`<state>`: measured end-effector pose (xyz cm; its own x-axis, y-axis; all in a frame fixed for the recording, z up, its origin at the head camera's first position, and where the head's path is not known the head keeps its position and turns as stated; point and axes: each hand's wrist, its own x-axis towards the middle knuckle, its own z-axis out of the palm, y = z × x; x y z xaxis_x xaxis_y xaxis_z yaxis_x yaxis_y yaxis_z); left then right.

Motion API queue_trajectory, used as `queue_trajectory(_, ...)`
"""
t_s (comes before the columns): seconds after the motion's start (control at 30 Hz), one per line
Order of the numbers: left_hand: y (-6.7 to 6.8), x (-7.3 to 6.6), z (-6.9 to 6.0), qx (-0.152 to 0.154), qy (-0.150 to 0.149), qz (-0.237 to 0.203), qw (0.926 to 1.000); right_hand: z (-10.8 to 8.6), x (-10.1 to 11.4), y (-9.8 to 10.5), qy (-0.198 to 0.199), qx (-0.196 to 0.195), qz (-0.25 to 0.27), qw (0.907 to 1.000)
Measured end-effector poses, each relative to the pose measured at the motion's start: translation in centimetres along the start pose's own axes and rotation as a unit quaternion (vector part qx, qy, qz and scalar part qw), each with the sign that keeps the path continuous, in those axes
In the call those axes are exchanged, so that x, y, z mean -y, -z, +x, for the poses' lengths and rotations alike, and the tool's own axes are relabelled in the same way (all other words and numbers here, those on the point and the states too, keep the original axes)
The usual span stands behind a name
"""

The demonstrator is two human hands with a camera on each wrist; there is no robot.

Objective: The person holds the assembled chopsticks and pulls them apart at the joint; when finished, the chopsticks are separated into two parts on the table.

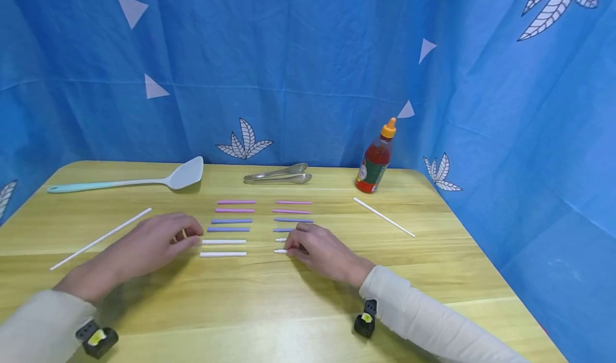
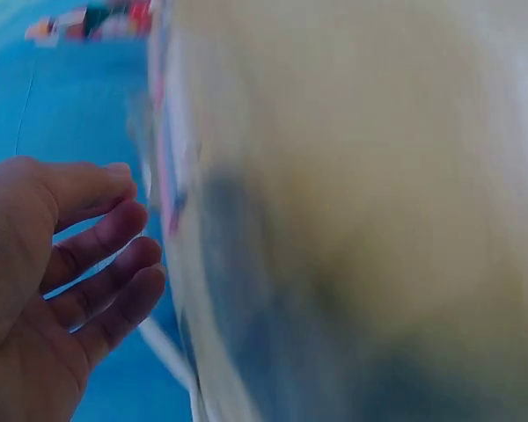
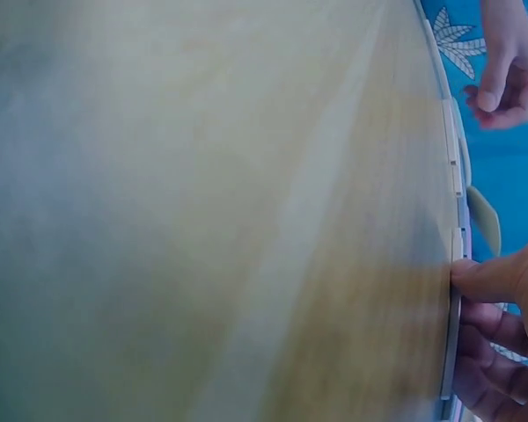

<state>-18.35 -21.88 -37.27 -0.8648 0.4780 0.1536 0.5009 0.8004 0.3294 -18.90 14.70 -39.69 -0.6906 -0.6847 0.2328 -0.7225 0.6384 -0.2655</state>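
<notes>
My right hand (image 1: 322, 250) rests low over the right column of short sticks and pinches the nearest white stick (image 1: 280, 251) between thumb and fingers; most of that stick is hidden in the head view. In the right wrist view its side (image 3: 451, 352) shows under the thumb. Just left of the left column hovers my left hand (image 1: 161, 240), fingers loosely bent and holding nothing. White sticks (image 1: 223, 254), blue sticks (image 1: 231, 221) and pink sticks (image 1: 236, 202) lie there in parallel rows. Beyond my right hand are more blue sticks (image 1: 293, 220) and pink sticks (image 1: 292, 211).
A long white rod (image 1: 101, 238) lies at left, another white rod (image 1: 383, 217) at right. Along the back are a turner with a pale blue handle (image 1: 185, 174), metal tongs (image 1: 279, 175) and a red sauce bottle (image 1: 375, 162). A blue curtain (image 1: 308, 58) hangs behind the table (image 1: 240, 309).
</notes>
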Motion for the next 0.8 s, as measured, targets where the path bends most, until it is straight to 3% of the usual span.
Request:
queue_trajectory(0.23,2.8,6.0,-1.4,-0.004,0.095,0.035,0.9948,-0.1,-0.1,0.2,-0.008,0.004,-0.001,1.0000)
queue_trajectory(0.4,3.5,8.9,-2.5,0.007,0.097,0.064,0.9932,0.0,-0.1,0.1,-0.007,0.008,0.002,0.9999)
queue_trajectory(0.63,3.6,9.8,-2.9,0.045,0.100,0.083,0.9905,0.0,0.0,0.1,-0.004,0.005,0.003,1.0000)
queue_trajectory(0.8,3.5,9.8,-3.1,0.045,0.101,0.083,0.9903,0.1,0.0,0.1,0.000,0.004,0.004,1.0000)
